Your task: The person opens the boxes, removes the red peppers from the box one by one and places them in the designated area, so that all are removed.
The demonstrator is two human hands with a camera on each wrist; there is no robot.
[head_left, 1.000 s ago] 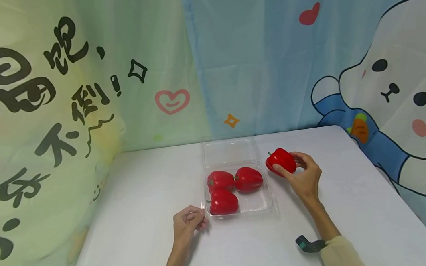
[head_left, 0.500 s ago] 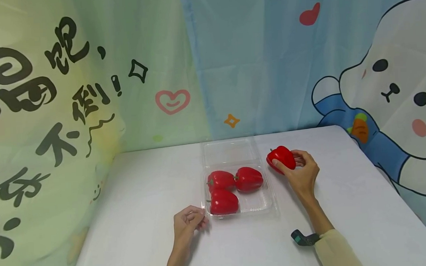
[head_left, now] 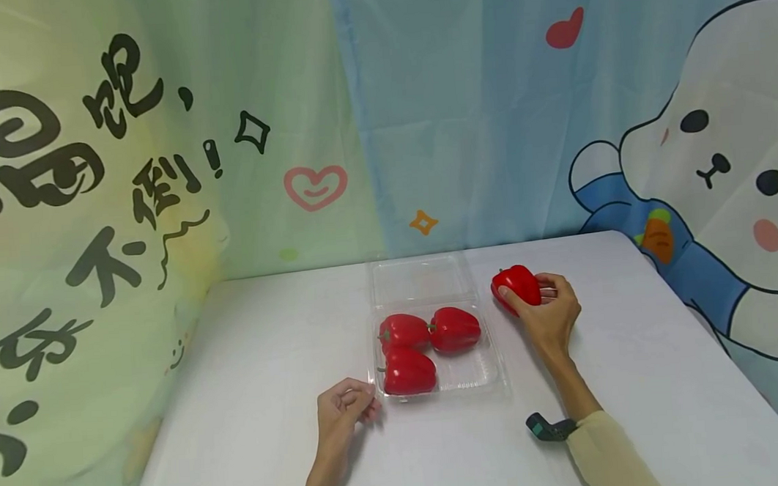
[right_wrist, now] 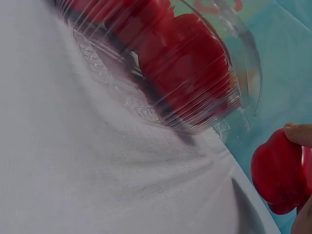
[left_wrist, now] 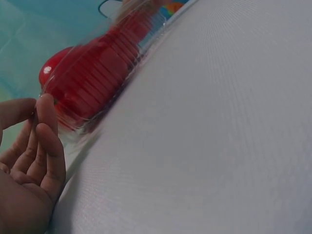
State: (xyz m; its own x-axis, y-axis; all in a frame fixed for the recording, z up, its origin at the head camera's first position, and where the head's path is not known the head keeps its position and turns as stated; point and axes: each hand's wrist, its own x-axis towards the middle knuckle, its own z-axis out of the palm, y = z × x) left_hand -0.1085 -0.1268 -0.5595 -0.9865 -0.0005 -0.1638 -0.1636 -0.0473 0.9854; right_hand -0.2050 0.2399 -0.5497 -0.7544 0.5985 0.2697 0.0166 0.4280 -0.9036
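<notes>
Red in the head view, the held pepper [head_left: 520,284] is grasped between the thumb and fingers of the right hand [head_left: 551,314], near the far edge of the bench [head_left: 268,337], toward its far right corner; whether it touches the surface cannot be told. Just left of it stands a clear plastic container [head_left: 469,377], its lid [head_left: 420,279] folded back toward the far edge. Three more peppers lie on their sides within: the rear left pepper [head_left: 403,332], the rear right pepper [head_left: 456,330], its stem against its neighbour, and the front pepper [head_left: 410,372], by the wall facing the viewer. The left hand [head_left: 346,408] pinches the container at its near left corner. A dark curved device [head_left: 549,428] shows at the right wrist, just beyond a pale yellow sleeve [head_left: 611,451]. Behind the far edge hangs a printed curtain [head_left: 416,124], with hearts and a white cartoon animal.

Left wrist view: thumb and forefinger meet on the container's rim, the other fingers loosely bent. Red shows through the ribbed wall, partly blurred.

Right wrist view: the container's ribbed side fills the upper part, red peppers behind it; at the right border, digits of the right hand, cut off by the frame, clasp the held pepper.
</notes>
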